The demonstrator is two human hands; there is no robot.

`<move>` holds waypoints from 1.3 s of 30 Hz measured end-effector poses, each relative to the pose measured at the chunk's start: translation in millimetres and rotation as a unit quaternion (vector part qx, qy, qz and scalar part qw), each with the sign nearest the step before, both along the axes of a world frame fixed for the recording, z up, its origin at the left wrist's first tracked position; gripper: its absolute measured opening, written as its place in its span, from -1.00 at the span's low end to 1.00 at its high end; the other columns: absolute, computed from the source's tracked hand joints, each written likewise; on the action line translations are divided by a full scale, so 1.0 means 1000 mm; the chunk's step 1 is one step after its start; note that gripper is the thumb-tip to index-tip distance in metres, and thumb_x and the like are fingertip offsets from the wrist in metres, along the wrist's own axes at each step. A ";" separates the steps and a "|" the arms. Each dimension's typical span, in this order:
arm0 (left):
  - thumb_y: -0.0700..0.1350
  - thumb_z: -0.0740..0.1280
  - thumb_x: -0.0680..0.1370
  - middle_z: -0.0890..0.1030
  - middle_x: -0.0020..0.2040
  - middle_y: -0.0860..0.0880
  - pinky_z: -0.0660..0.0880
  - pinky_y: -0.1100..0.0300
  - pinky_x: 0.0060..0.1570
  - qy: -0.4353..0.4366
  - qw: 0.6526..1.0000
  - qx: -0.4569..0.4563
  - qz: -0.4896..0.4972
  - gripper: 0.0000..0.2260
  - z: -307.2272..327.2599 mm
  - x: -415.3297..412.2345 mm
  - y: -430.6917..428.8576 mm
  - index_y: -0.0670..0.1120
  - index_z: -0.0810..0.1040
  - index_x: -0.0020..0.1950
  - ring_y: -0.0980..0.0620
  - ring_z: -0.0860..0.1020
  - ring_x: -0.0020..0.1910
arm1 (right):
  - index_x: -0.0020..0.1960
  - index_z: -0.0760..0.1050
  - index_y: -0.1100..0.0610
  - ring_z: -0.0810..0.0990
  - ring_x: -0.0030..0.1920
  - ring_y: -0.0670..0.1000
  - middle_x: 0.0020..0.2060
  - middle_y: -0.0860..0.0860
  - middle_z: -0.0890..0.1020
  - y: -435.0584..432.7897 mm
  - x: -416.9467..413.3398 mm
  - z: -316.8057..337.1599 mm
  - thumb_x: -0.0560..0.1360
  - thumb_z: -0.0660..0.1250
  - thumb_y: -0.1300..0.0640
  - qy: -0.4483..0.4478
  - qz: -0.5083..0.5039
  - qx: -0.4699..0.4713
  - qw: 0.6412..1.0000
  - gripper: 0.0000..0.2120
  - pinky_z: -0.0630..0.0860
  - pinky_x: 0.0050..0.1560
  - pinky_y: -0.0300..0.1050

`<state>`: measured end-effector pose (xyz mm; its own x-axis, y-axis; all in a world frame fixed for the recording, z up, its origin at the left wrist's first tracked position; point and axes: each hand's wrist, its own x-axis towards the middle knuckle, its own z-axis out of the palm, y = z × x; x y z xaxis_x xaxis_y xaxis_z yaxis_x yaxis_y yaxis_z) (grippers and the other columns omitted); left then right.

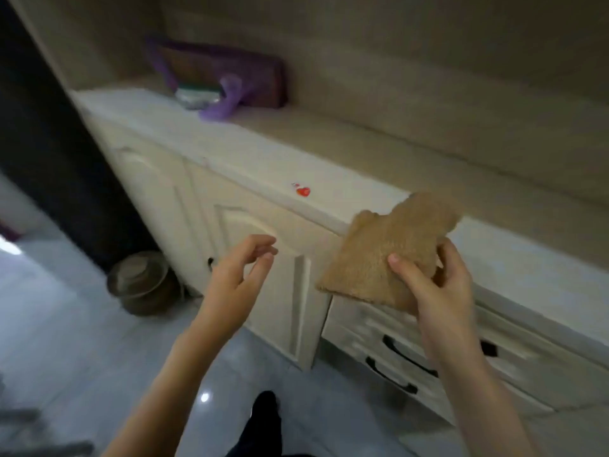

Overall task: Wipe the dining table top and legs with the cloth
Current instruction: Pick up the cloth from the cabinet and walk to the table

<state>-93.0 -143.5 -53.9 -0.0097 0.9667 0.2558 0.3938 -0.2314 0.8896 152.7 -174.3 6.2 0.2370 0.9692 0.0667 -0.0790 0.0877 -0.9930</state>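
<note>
Your right hand pinches the cloth, fanned up and leftward toward your left hand, loosely curled and holding nothing; no dining table shows.

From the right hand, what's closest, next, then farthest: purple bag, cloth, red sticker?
1. Cloth, held in the right hand.
2. Red sticker, left, on the cabinet edge.
3. Purple bag, far back on the cabinet top.

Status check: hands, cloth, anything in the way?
Right hand holds the tan cloth, thumb on top. Left hand empty, fingers loosely curled. Cream cabinet directly ahead; nothing obstructing the hands.
</note>
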 end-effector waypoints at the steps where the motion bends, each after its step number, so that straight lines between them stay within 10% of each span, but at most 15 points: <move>1: 0.05 0.22 0.52 0.65 0.01 0.06 0.48 0.27 0.05 -0.019 0.999 -0.024 0.024 -0.72 -0.014 -0.011 -0.019 -0.02 0.54 0.17 0.17 0.58 0.04 | 0.09 0.49 -0.11 0.66 -0.04 -0.18 -0.02 -0.16 0.66 -0.006 -0.005 -0.010 0.45 0.43 0.22 -0.009 0.007 -0.004 1.000 -0.68 0.59 -0.12 -0.32; 5: -0.17 0.27 0.60 0.65 -0.02 0.08 0.48 0.34 0.03 -0.046 0.983 -0.121 0.127 -0.86 -0.077 -0.054 -0.097 -0.03 0.56 0.11 0.18 0.59 0.03 | 0.23 0.49 -0.01 0.65 -0.05 -0.22 0.03 -0.14 0.64 -0.022 -0.033 -0.057 0.47 0.41 0.23 -0.025 0.073 -0.047 0.996 -0.63 0.55 -0.13 -0.39; 10: 0.00 0.30 0.53 0.66 -0.04 0.07 0.52 0.23 0.01 -0.054 0.939 -0.248 0.232 -0.92 -0.141 -0.106 -0.200 0.18 0.53 -0.01 0.18 0.61 -0.03 | 0.14 0.49 0.04 0.65 -0.13 -0.24 -0.01 -0.10 0.63 -0.033 -0.087 -0.151 0.50 0.35 0.32 -0.070 0.178 -0.173 0.966 -0.71 0.57 -0.07 -0.29; 13: 0.02 0.32 0.50 0.68 -0.10 0.04 0.49 0.20 -0.05 -0.110 0.892 -0.293 0.326 -0.93 -0.166 -0.131 -0.264 0.14 0.59 -0.07 0.20 0.61 -0.11 | 0.07 0.54 0.09 0.61 0.10 0.09 0.07 0.08 0.63 -0.042 -0.125 -0.201 0.48 0.39 0.30 -0.122 0.231 -0.234 0.936 -0.79 0.51 0.22 0.07; 24: -0.30 0.21 0.60 0.59 -0.29 -0.12 0.40 0.39 -0.41 -0.253 0.715 -0.366 0.540 -0.79 -0.230 -0.222 -0.396 -0.13 0.58 -0.15 -0.06 0.50 -0.31 | 0.34 0.43 0.15 0.56 0.14 0.08 0.18 0.10 0.60 -0.053 -0.308 -0.255 0.45 0.45 0.16 -0.234 0.362 -0.224 0.874 -0.51 0.46 0.13 -0.03; 29: -0.02 0.27 0.47 0.64 -0.22 -0.12 0.46 0.07 -0.13 -0.269 0.716 -0.382 0.519 -0.83 -0.235 -0.269 -0.383 -0.07 0.60 -0.14 -0.08 0.56 -0.24 | 0.36 0.39 0.22 0.58 0.16 0.14 0.18 0.17 0.58 -0.030 -0.353 -0.262 0.47 0.41 0.24 -0.236 0.362 -0.237 0.870 -0.52 0.56 -0.07 -0.35; 39: -0.24 0.23 0.60 0.61 -0.18 -0.08 0.44 0.40 -0.20 -0.255 0.765 -0.372 0.460 -0.86 -0.231 -0.340 -0.251 -0.19 0.58 -0.05 0.20 0.54 -0.27 | 0.23 0.37 0.14 0.53 -0.06 0.07 0.07 0.22 0.54 0.110 -0.398 -0.285 0.49 0.33 0.39 -0.257 0.293 -0.252 0.886 -0.63 0.49 -0.27 -0.49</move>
